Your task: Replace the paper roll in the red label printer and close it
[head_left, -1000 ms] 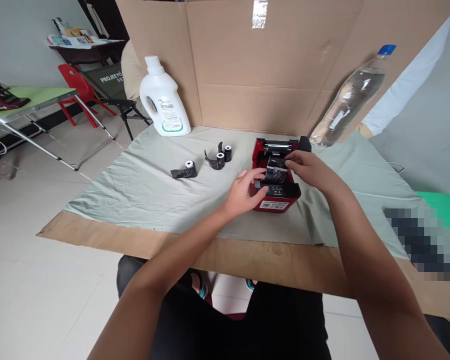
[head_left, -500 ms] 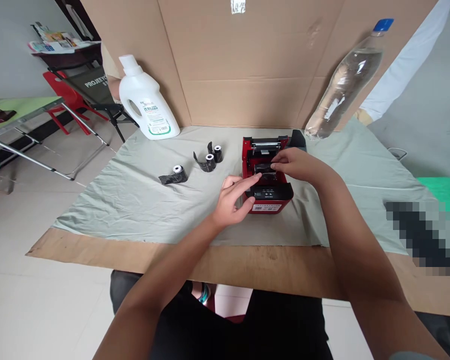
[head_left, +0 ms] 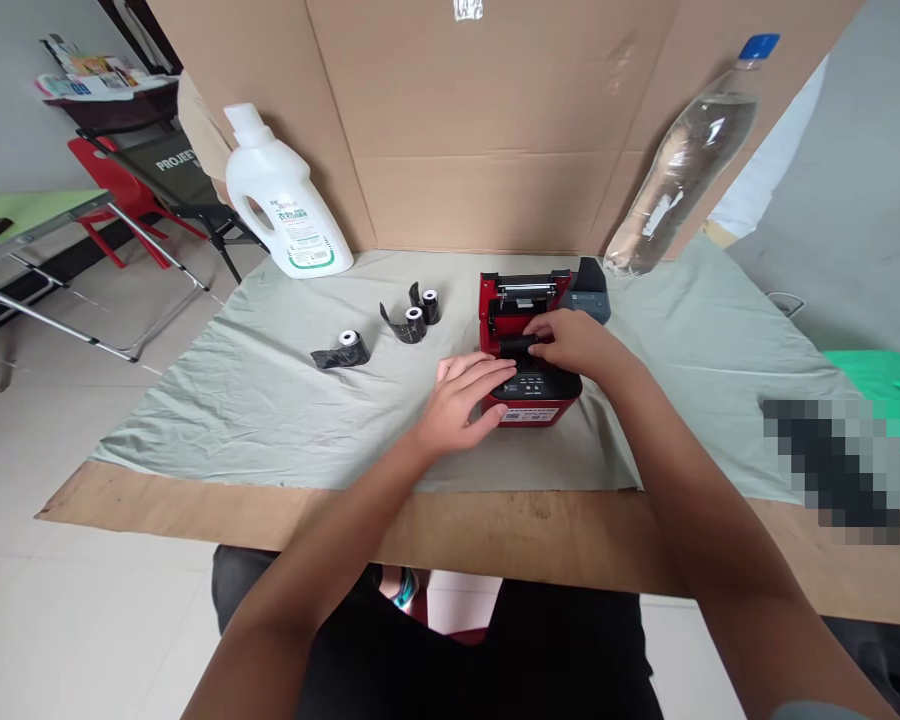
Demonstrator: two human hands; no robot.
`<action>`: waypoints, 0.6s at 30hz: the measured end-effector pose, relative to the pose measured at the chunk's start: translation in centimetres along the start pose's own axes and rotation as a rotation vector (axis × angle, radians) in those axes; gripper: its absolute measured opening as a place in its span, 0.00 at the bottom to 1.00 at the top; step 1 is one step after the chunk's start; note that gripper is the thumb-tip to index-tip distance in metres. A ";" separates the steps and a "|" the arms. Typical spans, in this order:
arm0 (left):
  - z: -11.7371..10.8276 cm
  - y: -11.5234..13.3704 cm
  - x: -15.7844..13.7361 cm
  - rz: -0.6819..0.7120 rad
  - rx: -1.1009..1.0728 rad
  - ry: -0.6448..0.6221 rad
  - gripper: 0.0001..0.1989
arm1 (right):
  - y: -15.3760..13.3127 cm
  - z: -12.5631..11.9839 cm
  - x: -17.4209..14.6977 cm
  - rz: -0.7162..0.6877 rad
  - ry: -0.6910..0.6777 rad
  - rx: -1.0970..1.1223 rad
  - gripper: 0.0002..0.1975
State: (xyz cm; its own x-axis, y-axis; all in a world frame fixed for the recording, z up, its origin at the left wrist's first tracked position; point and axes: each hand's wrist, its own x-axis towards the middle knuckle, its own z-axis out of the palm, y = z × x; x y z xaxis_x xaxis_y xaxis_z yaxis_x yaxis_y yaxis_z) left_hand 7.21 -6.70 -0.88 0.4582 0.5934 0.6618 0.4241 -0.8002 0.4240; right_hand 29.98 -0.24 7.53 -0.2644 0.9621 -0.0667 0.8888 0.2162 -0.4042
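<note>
A small red and black printer [head_left: 531, 415] stands on the cloth with its lid raised at the back. My left hand [head_left: 454, 408] lies over its front left corner, fingers stretched out and touching the black top panel [head_left: 544, 381]. From the right, my right hand [head_left: 566, 340] reaches into the printer's opening, with thumb and fingers pinched at the end of a black paper roll [head_left: 516, 343]. Part of the roll is hidden by the fingers. Left of the printer stand several similar rolls: a nearer paper roll [head_left: 352, 350] and two farther ones, all with loose black tails.
A white detergent jug [head_left: 292, 205] and a clear water bottle [head_left: 686, 165] lean against the cardboard [head_left: 480, 200] behind. A dark box-shaped item [head_left: 591, 303] sits behind the printer's right side. The table's bare wooden edge [head_left: 495, 530] runs along the front. Part of another person shows behind the jug.
My right hand has moved slightly left and closer in over the opening, at the black roll. The left hand's fingers have come down flatter on the printer's front. The view shifts slightly.
</note>
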 end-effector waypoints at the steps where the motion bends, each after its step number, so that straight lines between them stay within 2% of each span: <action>1: 0.0 -0.1 0.0 -0.005 0.000 -0.013 0.22 | -0.2 0.1 0.0 -0.010 -0.006 -0.046 0.17; 6: 0.2 0.1 0.1 -0.006 -0.009 -0.052 0.19 | -1.0 0.4 0.3 -0.047 -0.024 -0.250 0.14; 10: 0.1 0.5 0.4 -0.047 -0.020 -0.061 0.20 | -1.1 0.4 0.7 -0.072 -0.081 -0.312 0.10; 15: -0.3 0.3 0.5 -0.148 -0.015 -0.033 0.18 | -1.4 0.2 0.8 -0.052 -0.134 -0.329 0.16; 18: -0.7 0.0 1.8 -0.224 -0.040 -0.042 0.17 | -1.8 0.1 0.7 -0.022 -0.152 -0.323 0.16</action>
State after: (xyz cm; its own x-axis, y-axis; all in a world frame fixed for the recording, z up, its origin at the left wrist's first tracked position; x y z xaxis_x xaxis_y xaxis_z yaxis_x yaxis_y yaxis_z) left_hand 7.47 -5.64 0.77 0.3885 0.7592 0.5221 0.4879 -0.6502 0.5824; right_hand 28.14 -0.02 8.10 -0.3155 0.9264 -0.2057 0.9485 0.3010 -0.0991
